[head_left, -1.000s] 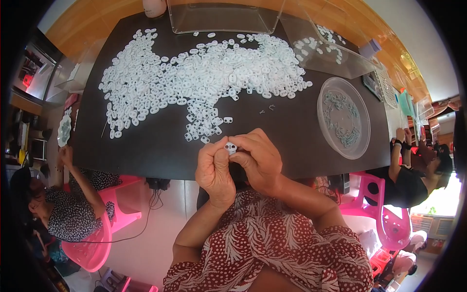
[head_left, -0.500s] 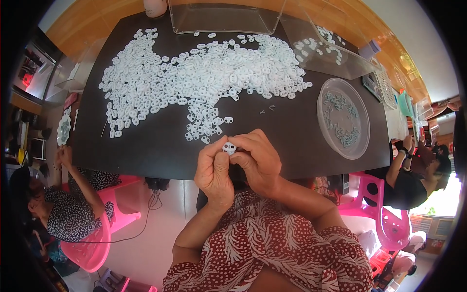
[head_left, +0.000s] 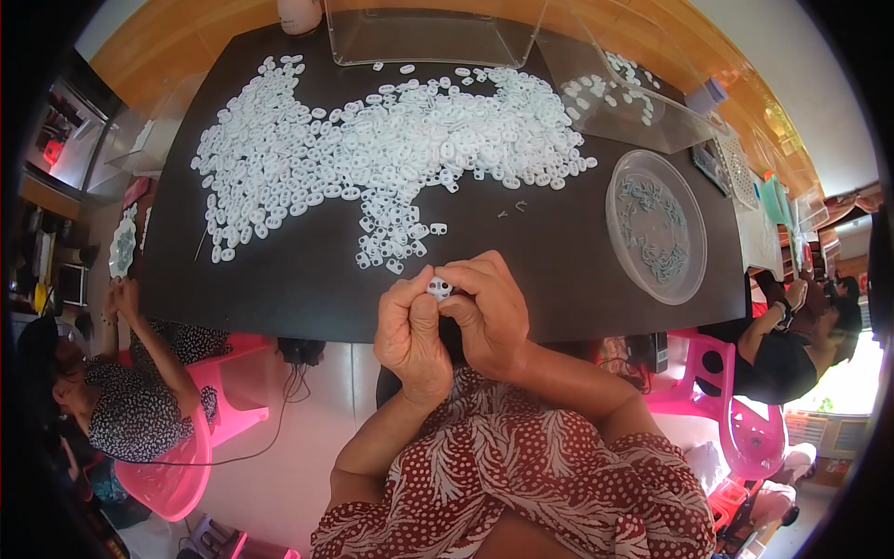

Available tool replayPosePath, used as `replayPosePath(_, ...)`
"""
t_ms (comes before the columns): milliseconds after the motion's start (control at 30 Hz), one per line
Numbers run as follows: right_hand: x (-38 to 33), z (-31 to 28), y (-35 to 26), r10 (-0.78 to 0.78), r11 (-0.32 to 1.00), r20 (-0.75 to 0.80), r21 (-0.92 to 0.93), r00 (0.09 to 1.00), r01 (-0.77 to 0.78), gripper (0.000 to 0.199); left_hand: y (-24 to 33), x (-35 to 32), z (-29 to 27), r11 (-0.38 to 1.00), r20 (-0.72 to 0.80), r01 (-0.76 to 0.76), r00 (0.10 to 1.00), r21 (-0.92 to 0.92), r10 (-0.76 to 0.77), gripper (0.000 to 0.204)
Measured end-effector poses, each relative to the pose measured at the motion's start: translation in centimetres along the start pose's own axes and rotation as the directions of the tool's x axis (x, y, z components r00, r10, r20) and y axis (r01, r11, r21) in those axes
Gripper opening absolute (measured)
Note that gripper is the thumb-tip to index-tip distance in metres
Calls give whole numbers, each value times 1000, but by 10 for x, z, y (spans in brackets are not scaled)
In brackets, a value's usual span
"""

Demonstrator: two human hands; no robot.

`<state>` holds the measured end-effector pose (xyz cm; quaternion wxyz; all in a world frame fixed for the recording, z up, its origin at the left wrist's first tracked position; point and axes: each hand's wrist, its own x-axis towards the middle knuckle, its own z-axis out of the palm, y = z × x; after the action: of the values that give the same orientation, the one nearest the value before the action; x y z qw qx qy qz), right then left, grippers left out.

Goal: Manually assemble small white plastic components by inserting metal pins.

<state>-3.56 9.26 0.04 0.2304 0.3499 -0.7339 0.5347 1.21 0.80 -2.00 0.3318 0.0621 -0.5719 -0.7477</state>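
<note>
Across the dark tabletop spreads a broad heap of small white plastic pieces, thickest toward the far side and thinning to a tongue that reaches close to the hands. Beyond the heap stand clear plastic trays, one at the right holding a few more white pieces. To the right lies a round clear dish with small greyish metal bits scattered in it. At the near edge, the left hand and right hand meet, each in a narrow grip, thumbs and forefingers pinched together on one white piece held just above the tabletop edge. Two tiny metal bits lie loose between heap and dish. To do this well, I judge, the piece should sit steady between the left fingertips while the right ones press squarely, keeping it turned toward the eyes so alignment shows.
</note>
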Motion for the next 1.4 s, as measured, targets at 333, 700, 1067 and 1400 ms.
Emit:
replayPosePath(333, 1, 7, 4, -55, 998, -20, -24, 998, 54, 28, -2, 0, 2, 998, -17, -45, 999, 40, 46, 20)
replayPosePath(700, 5, -6, 8, 127, 992, 48, -31, 991, -125, 21, 3, 15, -6, 986, 123, 10, 992, 168, -31, 19)
replayPosePath(1067, 149, -106, 57, 205, 960, -295, -127, 933, -251, 16, 4, 78, -1, 513, 539, -641, 764, 570, 355, 21)
replayPosePath(1400, 210, -194, 130, 167, 755, -295, -576, 941, -314, 13, -16, 94, 11, 97, 898, -923, 386, 373, 210, 7)
